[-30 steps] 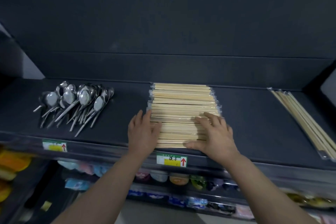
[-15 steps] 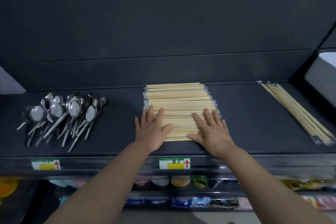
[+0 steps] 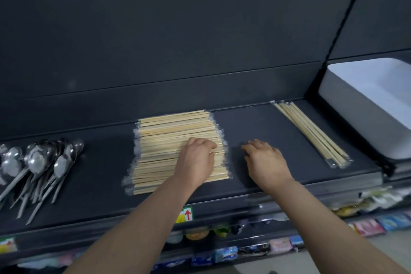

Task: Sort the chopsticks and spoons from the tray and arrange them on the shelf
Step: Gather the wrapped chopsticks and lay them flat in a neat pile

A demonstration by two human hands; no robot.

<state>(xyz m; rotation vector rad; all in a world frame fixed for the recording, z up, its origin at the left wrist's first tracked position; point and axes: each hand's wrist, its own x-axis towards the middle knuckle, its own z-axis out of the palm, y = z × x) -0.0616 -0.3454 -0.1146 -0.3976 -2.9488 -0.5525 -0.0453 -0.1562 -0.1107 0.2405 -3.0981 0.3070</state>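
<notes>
Left hand (image 3: 195,160) rests, fingers bent, on chopsticks (image 3: 169,140) stacked on the shelf (image 3: 262,122), gripping nothing. Right hand (image 3: 265,160) loose, empty, just beside. Best: square the stack's right ends with flat palms, light pressure.

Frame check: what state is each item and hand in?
Left hand: rests on the chopstick stack, fingers bent.
Right hand: over bare shelf beside the stack, holding nothing.
Chopstick stack: wrapped, lying flat, neatly aligned.
Spoons: heaped loosely, shelf's left.
Long chopsticks: wrapped, lying diagonally, right side.
White tray: visible part empty.
</notes>
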